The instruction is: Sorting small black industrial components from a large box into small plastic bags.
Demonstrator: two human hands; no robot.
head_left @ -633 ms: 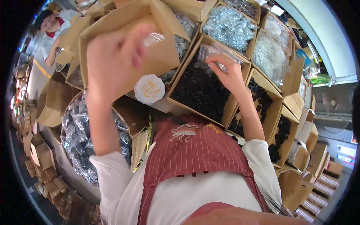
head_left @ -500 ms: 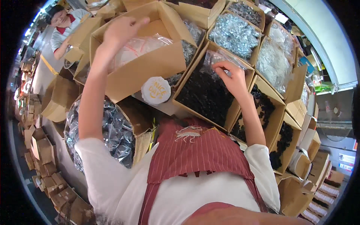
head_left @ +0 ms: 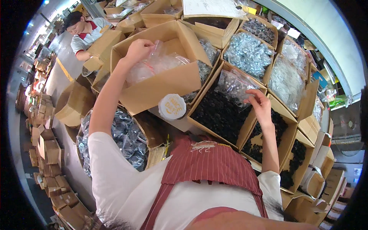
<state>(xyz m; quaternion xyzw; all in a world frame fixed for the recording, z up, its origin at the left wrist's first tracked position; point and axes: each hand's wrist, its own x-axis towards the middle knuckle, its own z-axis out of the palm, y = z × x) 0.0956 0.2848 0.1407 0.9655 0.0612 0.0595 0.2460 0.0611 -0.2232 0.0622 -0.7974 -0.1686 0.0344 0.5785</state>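
My left hand (head_left: 140, 50) is closed in a pinch on the top of a clear plastic bag (head_left: 156, 50) with a reddish line along it. The bag rises from a pile of similar clear bags (head_left: 143, 69) inside a large cardboard box (head_left: 165, 89). On the right, my right hand (head_left: 260, 107) hovers by the edge of a clear bag of small pale pieces (head_left: 234, 83). Its fingers are loosely bent, with thumb and forefinger apart. That bag lies on black parts (head_left: 216, 114) filling a cardboard box; whether my fingertips touch it, I cannot tell.
A round white lid with yellow lettering (head_left: 172, 107) stands between the boxes. Shiny wrapped parts fill a container (head_left: 153, 153) at lower left. More boxes hold bluish bagged parts (head_left: 248, 51) and clear bags (head_left: 285, 80). Another person (head_left: 86, 34) works at far left.
My left hand has come down into the large box and taken hold of a clear bag. My right hand has drawn back toward me and the right. The whole view has shifted.
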